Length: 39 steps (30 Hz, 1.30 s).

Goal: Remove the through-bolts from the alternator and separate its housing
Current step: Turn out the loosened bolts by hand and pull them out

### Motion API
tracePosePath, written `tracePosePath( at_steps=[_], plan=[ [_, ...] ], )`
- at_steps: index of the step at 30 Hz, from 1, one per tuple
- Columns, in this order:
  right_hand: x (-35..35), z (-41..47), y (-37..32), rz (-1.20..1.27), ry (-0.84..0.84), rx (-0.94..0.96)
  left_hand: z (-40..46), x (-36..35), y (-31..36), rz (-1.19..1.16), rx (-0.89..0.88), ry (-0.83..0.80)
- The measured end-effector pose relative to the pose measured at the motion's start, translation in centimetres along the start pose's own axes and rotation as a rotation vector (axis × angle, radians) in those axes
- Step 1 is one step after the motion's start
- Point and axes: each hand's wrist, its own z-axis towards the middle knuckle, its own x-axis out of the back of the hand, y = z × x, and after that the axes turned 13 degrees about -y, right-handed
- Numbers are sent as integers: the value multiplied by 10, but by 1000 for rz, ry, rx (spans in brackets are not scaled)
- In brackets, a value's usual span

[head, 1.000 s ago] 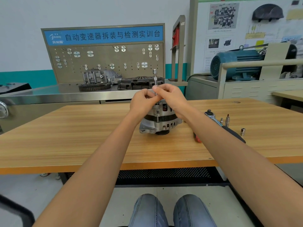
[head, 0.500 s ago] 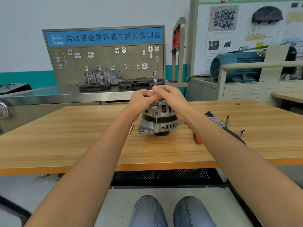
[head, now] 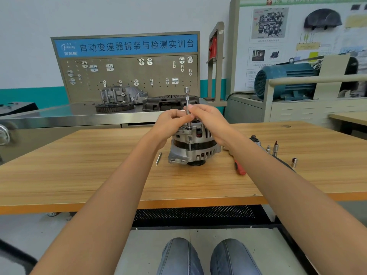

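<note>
A silver alternator [head: 193, 147] stands upright on the wooden table [head: 99, 175]. A slim steel extension bar with a socket [head: 186, 97] rises straight up from the top of its housing, seated on a through-bolt head. My left hand [head: 170, 121] and my right hand [head: 206, 118] meet above the alternator, and the fingertips of both pinch the bar's shaft. One removed through-bolt [head: 158, 158] lies on the table just left of the alternator. Another bolt shank shows down the housing's side.
Right of the alternator lie a ratchet [head: 256, 140], a red-handled screwdriver [head: 239, 168] and several small sockets [head: 294, 162]. Behind the table a steel bench carries a pegboard [head: 129, 76], a gear ring and housings. A blue motor [head: 286, 80] sits at the right.
My forearm has shifted, uncovering the loose bolt on the table. Both hands stay on the bar, with fingers changing position slightly around it.
</note>
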Motion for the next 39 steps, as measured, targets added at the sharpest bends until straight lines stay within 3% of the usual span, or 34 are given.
tracePosePath(
  at_steps=[11,19,27,39],
  plan=[
    [2,-1,3,-23,3,38,-5,2,-2,-25,-18,-54],
    [0,1,2,0,27,36,-1,-5,0,-16,-9,57],
    [3,2,4,7,1,12,-6,0,1,5,-7,-52],
    [-1,0,2,11,53,48,-2,-10,2,17,-14,47]
  ],
)
